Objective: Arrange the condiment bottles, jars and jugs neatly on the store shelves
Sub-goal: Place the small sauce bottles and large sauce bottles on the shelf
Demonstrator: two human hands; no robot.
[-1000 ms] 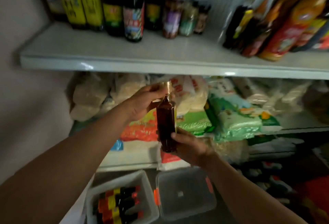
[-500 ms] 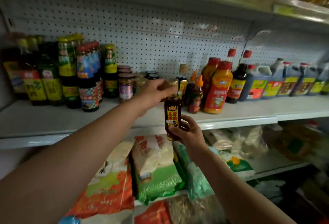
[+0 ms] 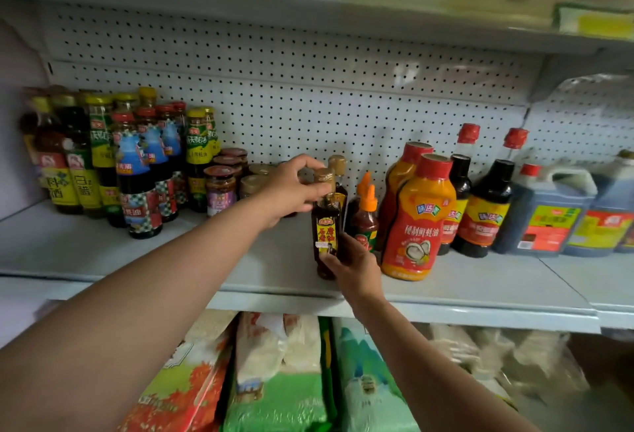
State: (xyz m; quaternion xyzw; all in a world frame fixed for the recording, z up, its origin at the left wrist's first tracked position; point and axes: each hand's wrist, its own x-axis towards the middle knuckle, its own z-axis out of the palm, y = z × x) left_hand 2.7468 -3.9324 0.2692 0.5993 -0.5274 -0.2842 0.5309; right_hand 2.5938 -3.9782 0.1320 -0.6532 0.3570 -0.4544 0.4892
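- Tall bottles (image 3: pixel 103 157) at the far left of the shelf (image 3: pixel 480 280): about ten, standing upright in tight rows against the pegboard. An exact count is not possible, as the rear ones are hidden. Judged glass, heavy and breakable.
- Jars (image 3: pixel 221 188) beside them: about six lidded jars in two files, the rear ones partly hidden. Judged short, stable and easy to slide.
- Left hand (image 3: pixel 295 188): grip curled over the cap and neck of the small dark bottle (image 3: pixel 326 232).
- Small dark bottle: upright near the shelf's front edge, just left of the squeeze bottles. Whether its base touches the shelf cannot be told. Judged light and narrow, with smooth glass that tips easily. Best held low on the body, with the neck steadied.
- Right hand (image 3: pixel 350 267): grip closed around the lower body of the same bottle.
- One matching capped bottle (image 3: pixel 338 171) stands behind it.
- Two orange-nozzle sauce bottles (image 3: pixel 365 219), close together.
- Two orange squeeze bottles (image 3: pixel 417 222), judged soft plastic.
- Two red-capped dark bottles (image 3: pixel 487 205).
- At least two jugs (image 3: pixel 549 215) at the far right, judged heaviest.
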